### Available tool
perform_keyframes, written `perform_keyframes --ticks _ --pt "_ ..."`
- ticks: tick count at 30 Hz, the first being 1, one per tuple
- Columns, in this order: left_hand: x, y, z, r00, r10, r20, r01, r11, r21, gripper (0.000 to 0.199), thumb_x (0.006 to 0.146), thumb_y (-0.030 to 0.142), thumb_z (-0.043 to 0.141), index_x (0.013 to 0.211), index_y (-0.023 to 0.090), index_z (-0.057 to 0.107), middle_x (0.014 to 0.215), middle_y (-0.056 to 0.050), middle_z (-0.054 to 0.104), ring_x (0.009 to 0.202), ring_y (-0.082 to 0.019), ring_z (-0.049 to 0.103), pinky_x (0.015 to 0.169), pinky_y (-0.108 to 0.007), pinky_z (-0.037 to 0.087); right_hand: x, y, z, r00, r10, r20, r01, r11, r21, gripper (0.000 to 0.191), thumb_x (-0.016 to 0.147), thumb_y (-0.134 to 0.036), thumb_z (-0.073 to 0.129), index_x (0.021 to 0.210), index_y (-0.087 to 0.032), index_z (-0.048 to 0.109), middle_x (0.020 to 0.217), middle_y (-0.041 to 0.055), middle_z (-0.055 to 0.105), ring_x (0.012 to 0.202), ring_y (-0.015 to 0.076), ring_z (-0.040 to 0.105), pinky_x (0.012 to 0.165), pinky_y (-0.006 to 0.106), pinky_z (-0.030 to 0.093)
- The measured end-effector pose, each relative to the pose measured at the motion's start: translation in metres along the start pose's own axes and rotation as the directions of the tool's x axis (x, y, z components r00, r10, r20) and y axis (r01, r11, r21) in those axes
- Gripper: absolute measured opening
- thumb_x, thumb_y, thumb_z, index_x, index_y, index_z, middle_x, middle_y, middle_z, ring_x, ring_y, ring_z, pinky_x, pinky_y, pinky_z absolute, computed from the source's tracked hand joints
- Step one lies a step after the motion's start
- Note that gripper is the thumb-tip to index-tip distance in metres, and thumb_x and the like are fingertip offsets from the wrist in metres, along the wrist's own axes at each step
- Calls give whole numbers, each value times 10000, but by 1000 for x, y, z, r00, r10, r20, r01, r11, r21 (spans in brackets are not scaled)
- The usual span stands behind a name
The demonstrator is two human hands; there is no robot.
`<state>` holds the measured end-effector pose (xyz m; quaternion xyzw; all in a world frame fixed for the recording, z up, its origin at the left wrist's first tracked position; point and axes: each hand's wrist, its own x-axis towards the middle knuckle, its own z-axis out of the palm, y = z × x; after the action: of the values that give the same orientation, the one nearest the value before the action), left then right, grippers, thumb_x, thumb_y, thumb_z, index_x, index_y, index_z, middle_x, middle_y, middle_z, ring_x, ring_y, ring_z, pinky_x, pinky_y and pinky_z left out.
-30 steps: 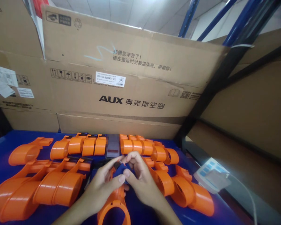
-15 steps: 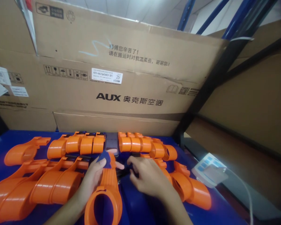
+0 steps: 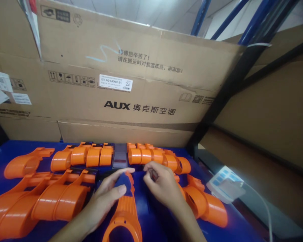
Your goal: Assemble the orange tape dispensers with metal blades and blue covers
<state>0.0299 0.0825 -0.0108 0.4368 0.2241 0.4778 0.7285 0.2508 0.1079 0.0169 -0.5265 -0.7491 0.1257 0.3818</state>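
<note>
My left hand (image 3: 104,195) is closed around the upper end of an orange plastic tape dispenser (image 3: 126,209), whose round ring points down towards me. The thumb presses on a dark blue piece (image 3: 125,182) at the dispenser's top. Just to the right, my right hand (image 3: 163,185) hovers apart from the dispenser, thumb and fingers curled together. Whatever its fingertips may hold is too small and dark to make out.
Rows of similar orange dispensers lie on the blue table at left (image 3: 59,201) and right (image 3: 212,205). A dark phone-like object (image 3: 120,156) lies at the back centre. A white device with a cable (image 3: 226,185) is at right. A cardboard wall (image 3: 141,131) stands behind.
My left hand and the dispenser have moved right, with the ring lower in view. My right hand has lifted slightly and moved right, its fingers curling tighter.
</note>
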Motion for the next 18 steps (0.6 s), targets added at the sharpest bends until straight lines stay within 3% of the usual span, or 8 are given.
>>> perform_keyframes --ticks 2,6,11,14,16,18 --pt "-2 1 1 999 2 37 -6 994 107 436 886 343 732 1319 298 715 1408 -68 683 1378 -354 541 1145 -464 424 0 1 5 995 63 -75 -57 995 77 115 796 -115 568 824 -214 618 574 -69 483 512 126 456 527 238 337" --pt "-4 1 2 997 14 78 -29 979 203 466 835 356 795 1294 306 727 1289 -67 738 1367 -353 546 1132 -453 436 -1 -4 11 980 163 -111 -118 935 334 33 829 -189 624 849 -205 645 643 -39 553 546 129 495 523 236 367" --pt "-4 3 5 994 96 -44 -92 991 94 429 850 355 774 1272 287 732 1383 -80 702 1365 -366 556 1170 -496 398 -4 -10 11 984 175 -39 -119 797 592 267 973 -433 615 1140 -232 668 784 4 656 671 169 619 609 269 513" --pt "-6 2 7 991 99 -86 -108 989 -102 393 849 354 765 1234 278 748 1332 -86 733 1325 -377 598 1152 -516 425 -10 -4 15 986 145 78 -164 817 553 366 1006 -507 574 1265 -274 685 1125 81 750 1043 252 711 856 374 599" --pt "-7 0 7 988 99 -117 -119 978 -170 382 834 335 777 1210 268 759 1343 -88 728 1342 -376 587 1167 -508 416 -14 1 21 978 167 122 -207 820 533 435 1012 -550 553 1346 -298 673 1374 87 687 1291 286 634 998 443 579" --pt "-7 -1 6 985 102 -141 -128 974 -189 400 820 322 790 1213 257 759 1364 -93 717 1363 -379 568 1181 -506 403 -17 4 27 974 163 158 -225 779 585 470 1019 -571 532 1398 -317 644 1426 75 663 1316 279 630 997 445 596"
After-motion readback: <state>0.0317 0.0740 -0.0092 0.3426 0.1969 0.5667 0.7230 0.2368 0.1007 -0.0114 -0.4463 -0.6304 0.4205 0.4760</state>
